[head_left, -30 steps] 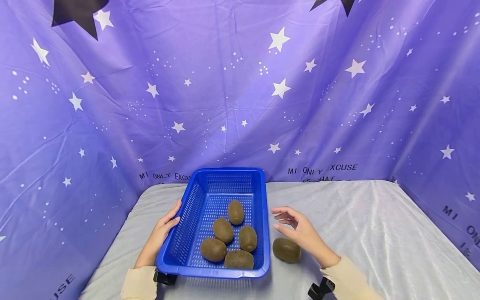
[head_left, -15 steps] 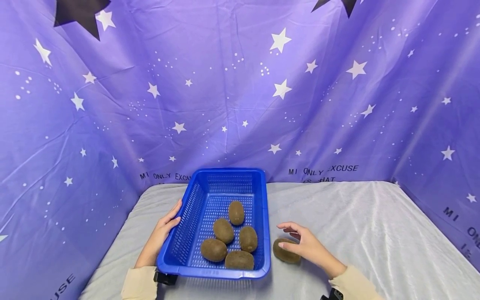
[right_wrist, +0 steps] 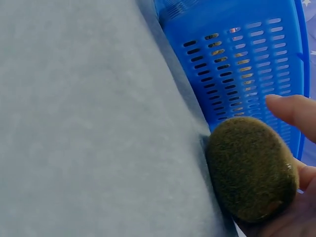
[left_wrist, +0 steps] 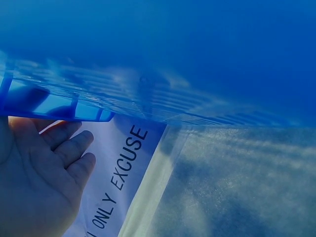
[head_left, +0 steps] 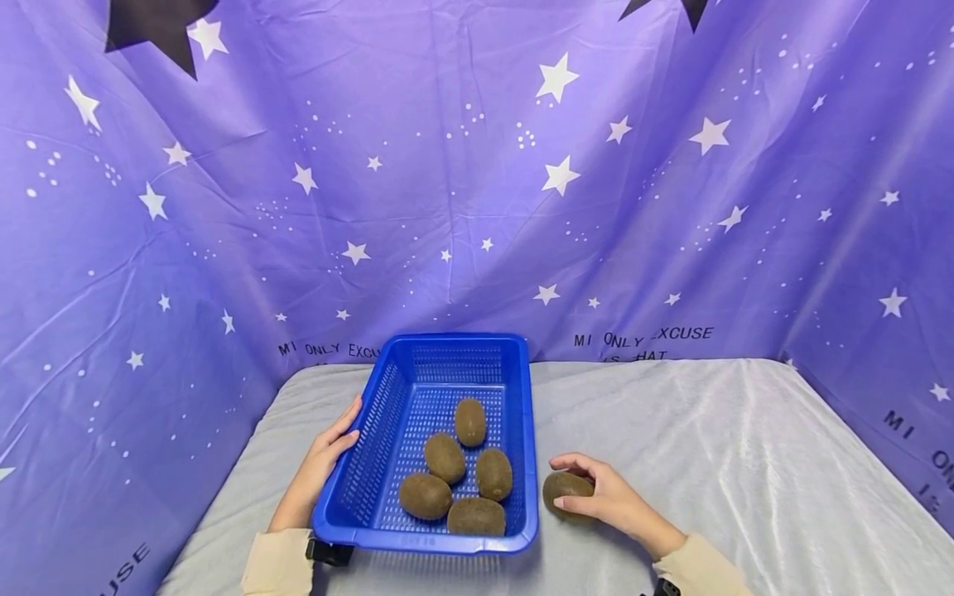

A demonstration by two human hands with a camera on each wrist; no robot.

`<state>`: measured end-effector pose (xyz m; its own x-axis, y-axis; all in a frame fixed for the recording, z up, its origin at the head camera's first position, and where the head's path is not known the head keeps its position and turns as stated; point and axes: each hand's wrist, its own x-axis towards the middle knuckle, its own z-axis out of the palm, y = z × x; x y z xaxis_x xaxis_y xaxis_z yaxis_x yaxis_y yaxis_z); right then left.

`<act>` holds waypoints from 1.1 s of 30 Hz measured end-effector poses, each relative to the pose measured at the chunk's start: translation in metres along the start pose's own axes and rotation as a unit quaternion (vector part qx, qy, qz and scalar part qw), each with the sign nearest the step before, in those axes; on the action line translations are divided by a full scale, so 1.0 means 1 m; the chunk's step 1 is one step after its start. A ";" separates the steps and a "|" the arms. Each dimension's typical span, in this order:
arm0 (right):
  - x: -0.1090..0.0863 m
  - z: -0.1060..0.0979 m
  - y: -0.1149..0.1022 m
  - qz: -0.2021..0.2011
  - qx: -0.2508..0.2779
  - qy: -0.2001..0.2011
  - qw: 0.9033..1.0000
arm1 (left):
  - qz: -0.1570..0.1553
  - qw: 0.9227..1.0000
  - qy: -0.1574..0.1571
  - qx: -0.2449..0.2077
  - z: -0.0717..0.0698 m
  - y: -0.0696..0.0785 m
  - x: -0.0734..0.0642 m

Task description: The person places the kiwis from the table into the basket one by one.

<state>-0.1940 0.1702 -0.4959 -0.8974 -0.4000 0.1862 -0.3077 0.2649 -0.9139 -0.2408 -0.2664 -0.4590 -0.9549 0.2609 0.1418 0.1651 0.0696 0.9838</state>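
Note:
Five-sided views aside, several brown kiwis (head_left: 445, 459) lie in a blue perforated plastic basket (head_left: 517, 397) in the head view. My left hand (head_left: 328, 455) rests along the outside of its left wall; the left wrist view shows those fingers (left_wrist: 74, 148) loosely bent below the rim. To the right of the basket, one more kiwi (head_left: 555, 492) lies on the cloth. My right hand (head_left: 607, 497) has its thumb in front of this kiwi and its fingers curved behind it. In the right wrist view, the kiwi (right_wrist: 252, 170) sits against the hand, which partly hides behind it.
Pale grey cloth (head_left: 708, 447) covers the table. A purple curtain (head_left: 462, 207) with white stars encloses the back and both sides. The basket's right wall stands close to the loose kiwi.
My right hand has come down and nearer, from above the loose kiwi to around it. My left hand, the basket and the kiwis have stayed in place.

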 end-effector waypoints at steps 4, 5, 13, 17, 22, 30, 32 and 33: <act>-0.002 0.001 0.003 0.012 0.000 -0.002 1.000 | 0.005 1.000 -0.004 -0.001 0.000 0.000 0.000; -0.002 0.001 0.004 0.014 0.000 -0.001 1.000 | 0.006 1.000 -0.004 -0.001 0.000 0.000 0.001; -0.003 0.001 0.004 0.023 0.000 0.000 1.000 | 0.002 1.000 0.001 0.001 0.000 0.001 0.001; -0.003 0.001 0.005 0.021 -0.001 0.004 1.000 | 0.004 1.000 0.002 0.005 0.000 0.000 0.001; -0.002 0.001 0.007 0.016 -0.001 0.009 1.000 | 0.006 1.000 -0.002 0.001 0.000 -0.002 0.001; 0.000 -0.002 0.004 0.005 -0.026 0.037 0.999 | 0.021 1.000 -0.004 0.006 -0.002 -0.003 0.002; 0.001 -0.004 0.002 0.005 -0.032 0.045 0.998 | 0.023 1.000 -0.005 0.008 -0.002 -0.003 0.002; 0.001 -0.005 0.000 0.006 -0.033 0.049 0.998 | 0.022 1.000 -0.004 0.010 -0.003 -0.003 0.002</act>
<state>-0.1968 0.1743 -0.4942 -0.9269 -0.3099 0.2117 -0.3130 0.3273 -0.8916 -0.2442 -0.2688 -0.4616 -0.9442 0.2728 0.1846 0.2126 0.0766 0.9741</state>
